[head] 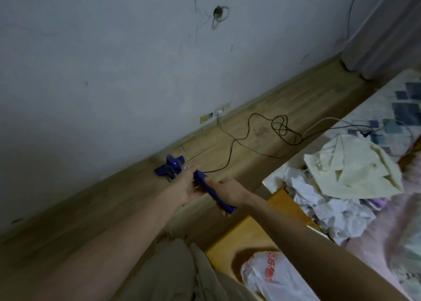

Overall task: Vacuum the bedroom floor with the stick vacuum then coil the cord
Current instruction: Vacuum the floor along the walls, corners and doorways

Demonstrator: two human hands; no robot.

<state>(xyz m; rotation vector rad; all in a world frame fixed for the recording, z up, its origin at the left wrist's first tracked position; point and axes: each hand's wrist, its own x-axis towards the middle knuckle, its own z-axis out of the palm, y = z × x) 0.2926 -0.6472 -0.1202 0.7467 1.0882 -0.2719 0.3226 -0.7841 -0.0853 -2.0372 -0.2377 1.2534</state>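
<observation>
Ideally, with both hands, left (187, 185) and right (225, 191), gripping the blue stick vacuum (205, 182), fingers curled round it, strokes stayed clear of the black cord (241, 139).

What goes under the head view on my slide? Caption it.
Both hands hold the blue vacuum near the wall, its black cord tangled on the floor.

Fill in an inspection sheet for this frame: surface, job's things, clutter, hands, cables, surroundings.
Surface: wood floor, a narrow strip between wall and bed.
Job's things: blue stick vacuum, head on the floor by the wall.
Clutter: cream cloth and crumpled clothes on the bed; plastic bag below.
Hands: left hand and right hand both grip the vacuum handle.
Cables: black cord lies loose and tangled on the floor; a white cable runs toward the bed.
Surroundings: scuffed wall, wall socket, curtain.
</observation>
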